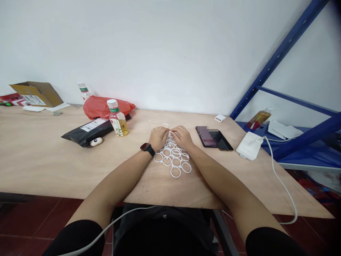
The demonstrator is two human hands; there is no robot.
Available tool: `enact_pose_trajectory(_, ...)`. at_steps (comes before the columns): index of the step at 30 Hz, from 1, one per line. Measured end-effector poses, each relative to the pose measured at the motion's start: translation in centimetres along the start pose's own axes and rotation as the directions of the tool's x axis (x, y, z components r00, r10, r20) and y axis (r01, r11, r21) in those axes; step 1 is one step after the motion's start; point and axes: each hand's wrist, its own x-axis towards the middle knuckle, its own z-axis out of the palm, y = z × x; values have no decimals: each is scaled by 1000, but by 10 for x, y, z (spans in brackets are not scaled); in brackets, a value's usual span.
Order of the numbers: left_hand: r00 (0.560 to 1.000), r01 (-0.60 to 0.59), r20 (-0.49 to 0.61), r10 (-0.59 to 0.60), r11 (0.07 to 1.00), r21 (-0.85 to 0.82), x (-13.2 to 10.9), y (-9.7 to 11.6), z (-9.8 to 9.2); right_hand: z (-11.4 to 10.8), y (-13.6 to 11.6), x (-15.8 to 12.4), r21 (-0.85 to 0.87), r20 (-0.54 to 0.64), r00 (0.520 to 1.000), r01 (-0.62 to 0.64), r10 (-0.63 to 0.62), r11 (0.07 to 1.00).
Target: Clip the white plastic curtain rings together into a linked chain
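Note:
Several thin white rings (175, 156) lie joined together in a cluster on the wooden table, spreading from between my hands toward me. Both hands meet at the far end of this cluster, fingertips close together. My left hand (159, 138), with a black watch (147, 148) on its wrist, is closed in a pinch on the white rings. From the other side my right hand (183, 137) also pinches them, its fingers bent. The exact spot under the fingertips is partly hidden. Just beyond my fingers one more white ring (165, 124) shows.
On the left are a bottle (119, 122), a black parcel bag (85, 133), a red plastic bag (97, 106), a small white object (96, 142) and a cardboard box (39, 94). To the right lie two phones (206, 137), a white power bank (249, 145) with cable, and a blue shelf frame (279, 44).

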Motion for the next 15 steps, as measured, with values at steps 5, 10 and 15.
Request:
enact_pose_trajectory(5,994,109,-22,-109,994,-4,0,-2,2,-1,7,-1,8,-81,994,-74,74,997)
enact_pose_trajectory(10,984,180,11,-180,984,2,-1,-3,3,6,26,7,-25,-54,977,-208,206,978)
enact_pose_trajectory(15,980,199,27,-199,980,25,-2,1,3,18,49,29,-63,195,942,-266,273,962)
